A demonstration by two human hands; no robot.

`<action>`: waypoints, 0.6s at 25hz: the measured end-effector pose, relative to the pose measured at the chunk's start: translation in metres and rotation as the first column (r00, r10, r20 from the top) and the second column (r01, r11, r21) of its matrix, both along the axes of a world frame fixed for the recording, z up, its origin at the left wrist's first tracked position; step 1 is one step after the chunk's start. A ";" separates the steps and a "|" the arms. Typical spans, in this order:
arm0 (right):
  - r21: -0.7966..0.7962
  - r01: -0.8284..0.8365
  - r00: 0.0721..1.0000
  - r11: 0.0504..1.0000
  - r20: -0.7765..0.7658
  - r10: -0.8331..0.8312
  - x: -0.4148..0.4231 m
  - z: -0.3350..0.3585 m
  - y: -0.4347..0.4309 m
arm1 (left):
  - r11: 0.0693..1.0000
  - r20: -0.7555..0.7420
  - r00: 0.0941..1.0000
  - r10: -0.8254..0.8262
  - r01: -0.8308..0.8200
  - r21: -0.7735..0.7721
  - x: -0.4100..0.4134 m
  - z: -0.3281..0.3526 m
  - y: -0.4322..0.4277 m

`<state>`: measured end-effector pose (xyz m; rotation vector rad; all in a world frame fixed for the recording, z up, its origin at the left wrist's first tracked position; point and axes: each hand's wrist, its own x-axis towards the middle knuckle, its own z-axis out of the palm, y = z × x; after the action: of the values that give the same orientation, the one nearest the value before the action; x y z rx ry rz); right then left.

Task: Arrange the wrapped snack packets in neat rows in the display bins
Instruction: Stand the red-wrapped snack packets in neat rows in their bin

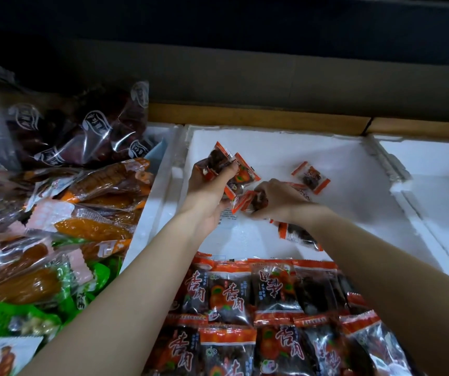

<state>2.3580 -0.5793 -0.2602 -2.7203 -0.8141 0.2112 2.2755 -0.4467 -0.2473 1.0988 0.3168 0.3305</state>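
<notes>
Over the far half of a white foam bin [348,158], my left hand [208,191] holds a small bunch of orange-edged snack packets [242,172] fanned out above its fingers. My right hand [277,199] is closed on one packet [258,202] right beside the left hand. One loose packet [310,177] lies flat on the bin floor to the right. Another packet [296,234] lies under my right wrist. The near half of the bin holds neat rows of the same packets [245,294], face up.
The bin on the left is piled with larger orange, green and dark red snack bags [55,213]. A foam divider [152,213] separates it from the middle bin. Another white foam bin [440,185] lies to the right. A wooden ledge [258,118] runs behind.
</notes>
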 end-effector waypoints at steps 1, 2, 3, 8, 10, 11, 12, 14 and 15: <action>-0.035 0.004 0.999 0.999 0.042 -0.002 -0.003 0.002 0.001 | 1.000 0.011 1.000 -0.003 0.003 0.019 -0.002 -0.002 0.000; -0.053 0.022 0.998 0.998 0.068 -0.018 -0.007 0.004 0.002 | 0.999 0.018 1.000 -0.003 0.002 0.038 -0.005 -0.002 -0.001; -0.039 0.040 0.997 0.998 0.074 -0.037 -0.012 0.008 0.002 | 0.999 0.021 1.000 -0.002 0.001 0.052 -0.009 -0.003 -0.002; 0.194 0.137 0.990 0.971 -0.063 -0.127 -0.047 0.044 -0.013 | 0.990 0.021 0.999 -0.036 0.033 0.140 -0.056 0.009 -0.007; 0.290 0.154 0.979 0.945 -0.171 -0.107 -0.071 0.059 -0.022 | 0.987 0.012 0.999 -0.035 0.033 0.159 -0.085 0.014 -0.007; 0.346 0.162 0.971 0.924 -0.223 -0.086 -0.085 0.066 -0.025 | 0.989 0.008 1.000 -0.025 0.023 0.149 -0.099 0.016 -0.006; 0.386 0.175 0.958 0.906 -0.279 -0.066 -0.102 0.075 -0.028 | 0.991 0.005 1.000 -0.011 0.010 0.136 -0.115 0.018 -0.005; 0.430 0.193 0.933 0.882 -0.357 -0.030 -0.130 0.079 -0.033 | 0.994 -0.016 1.000 0.011 -0.009 0.113 -0.142 0.019 -0.004; 0.457 0.203 0.928 0.866 -0.373 -0.021 -0.143 0.078 -0.035 | 0.994 -0.030 0.999 0.021 -0.018 0.112 -0.158 0.021 -0.004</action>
<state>2.2147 -0.6143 -0.1821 -2.1505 -0.5098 0.4005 2.1179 -0.4504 -0.2267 1.2126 0.3403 0.3517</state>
